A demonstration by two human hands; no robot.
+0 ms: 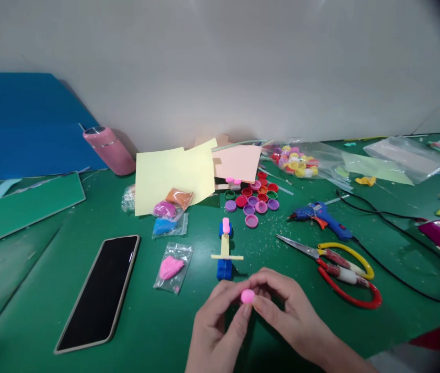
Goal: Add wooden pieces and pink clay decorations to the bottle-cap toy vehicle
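A small oval lump of pink modelling clay (247, 296) sits between the fingertips of my left hand (222, 321) and my right hand (287, 316). Both hands are closed in a pinch on it, thumbs toward me. Just beyond my fingers stands a little model of blue blocks and pale sticks (225, 246), with a crosswise stick and a pink piece at its far end. To the left lies a clear zip bag with pink clay (172, 268). The inner fingers of both hands are partly hidden.
A phone (99, 292) lies at left. Scissors (332, 269), a blue glue gun (321, 217) and its cord are on the right. Bottle caps (251, 221) are scattered behind the model. Clay bags (165, 225), yellow card (165, 176) and a pink bottle (110, 150) stand farther back.
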